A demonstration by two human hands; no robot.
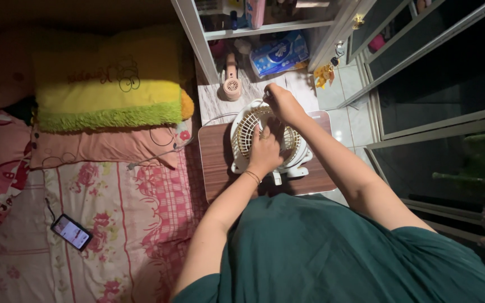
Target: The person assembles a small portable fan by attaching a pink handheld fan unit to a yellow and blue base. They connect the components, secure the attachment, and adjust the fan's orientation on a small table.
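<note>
Hands meet over a small white table fan (268,140) that lies grille-up on a brown tabletop (217,163). The left hand (265,152) rests flat on the front grille, fingers spread only a little and pressing down, a thin bracelet at its wrist; it grips nothing that I can see, it only steadies the fan. The right hand (283,104) is at the far rim of the fan, its fingers pinched together on the edge of the grille; whether something small sits between them I cannot tell.

Just beyond the fan, a pink hair dryer (231,81) stands on a pale marbled surface, and a blue packet of tissues (279,54) lies further back. Left of the fan runs a bed with a floral pink sheet (102,213), a yellow and green pillow (108,84) at its head, and a phone (71,232) with its screen lit, well apart from the fan.
</note>
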